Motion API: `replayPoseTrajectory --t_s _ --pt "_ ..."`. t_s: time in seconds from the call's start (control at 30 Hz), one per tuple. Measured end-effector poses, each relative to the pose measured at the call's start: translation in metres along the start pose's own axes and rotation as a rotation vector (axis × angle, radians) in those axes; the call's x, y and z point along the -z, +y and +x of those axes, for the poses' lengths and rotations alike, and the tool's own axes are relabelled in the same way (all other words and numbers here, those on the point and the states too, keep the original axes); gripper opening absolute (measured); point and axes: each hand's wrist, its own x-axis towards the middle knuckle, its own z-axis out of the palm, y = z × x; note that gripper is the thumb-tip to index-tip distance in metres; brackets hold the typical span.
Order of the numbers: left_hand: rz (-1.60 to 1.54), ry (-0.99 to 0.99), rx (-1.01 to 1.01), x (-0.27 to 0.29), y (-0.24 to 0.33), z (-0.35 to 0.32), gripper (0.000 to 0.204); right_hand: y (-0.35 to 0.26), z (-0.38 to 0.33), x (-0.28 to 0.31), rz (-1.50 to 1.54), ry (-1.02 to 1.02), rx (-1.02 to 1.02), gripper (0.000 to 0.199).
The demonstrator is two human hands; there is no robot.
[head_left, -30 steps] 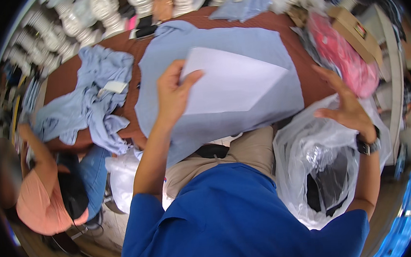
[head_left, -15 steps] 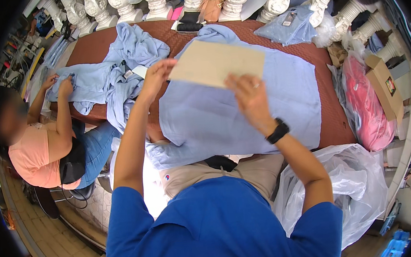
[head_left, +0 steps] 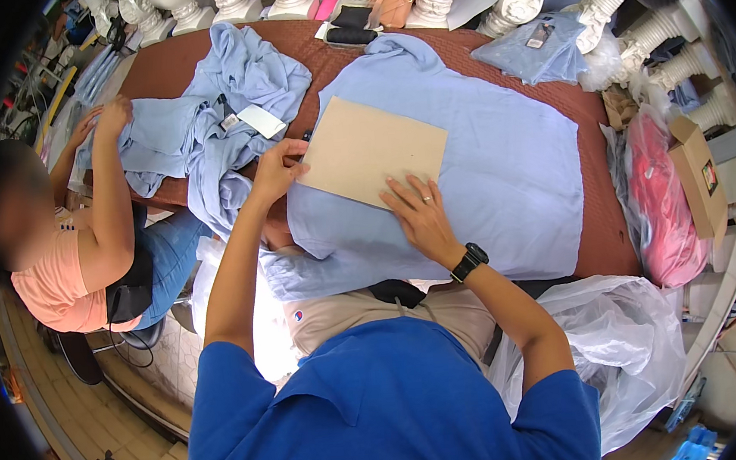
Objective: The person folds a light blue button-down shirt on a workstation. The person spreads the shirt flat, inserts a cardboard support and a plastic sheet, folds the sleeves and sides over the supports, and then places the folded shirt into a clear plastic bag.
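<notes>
A light-blue shirt [head_left: 502,176] lies spread flat on the brown quilted cover in front of me. On its upper left part rests a tan cardboard sheet [head_left: 379,147], slightly tilted clockwise. My left hand [head_left: 277,172] pinches the sheet's left edge between thumb and fingers. Near the sheet's lower right edge, my right hand [head_left: 419,217] lies flat, fingers apart, fingertips on the board. That wrist wears a black watch [head_left: 469,262].
A co-worker [head_left: 68,262] sits at the left, hands on another light-blue garment [head_left: 153,134]. A white card [head_left: 262,121] lies on crumpled blue cloth. Bagged blue clothing [head_left: 535,48], bagged pink clothing [head_left: 661,198] and a cardboard box [head_left: 699,178] are at the right. Clear plastic [head_left: 601,341] lies near my right arm.
The cardboard sheet has come down and toward me onto the shirt. My right hand has moved left and flattened on it. The co-worker's hands have risen slightly.
</notes>
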Motion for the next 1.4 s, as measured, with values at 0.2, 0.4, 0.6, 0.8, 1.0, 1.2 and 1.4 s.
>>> replayPoseTrajectory --t_s 0.2,0.4,0.6,0.8,1.0,1.2,1.4 --pt "0.029 -0.015 0.059 0.009 -0.009 0.005 0.05 -0.003 0.011 0.003 0.051 -0.077 -0.036 0.049" --pt "0.11 0.046 0.032 0.005 0.006 0.003 0.043 0.0 0.054 -0.006 0.005 -0.02 0.006 0.062" --pt "0.173 0.264 0.06 0.019 0.007 -0.013 0.027 0.021 0.074 -0.024 -0.044 -0.138 0.005 0.065" --pt "0.346 0.26 0.011 0.015 0.014 -0.042 0.025 0.023 0.073 -0.025 0.002 -0.164 0.002 0.064" --pt "0.36 0.289 0.005 0.009 0.01 -0.044 0.024 0.023 0.073 -0.025 0.016 -0.156 0.006 0.064" --pt "0.33 0.309 -0.028 0.008 0.0 -0.042 0.019 0.024 0.072 -0.027 0.005 -0.138 0.014 0.064" --pt "0.32 0.287 -0.033 0.009 0.001 -0.043 0.016 0.022 0.071 -0.027 0.021 -0.137 0.003 0.064"
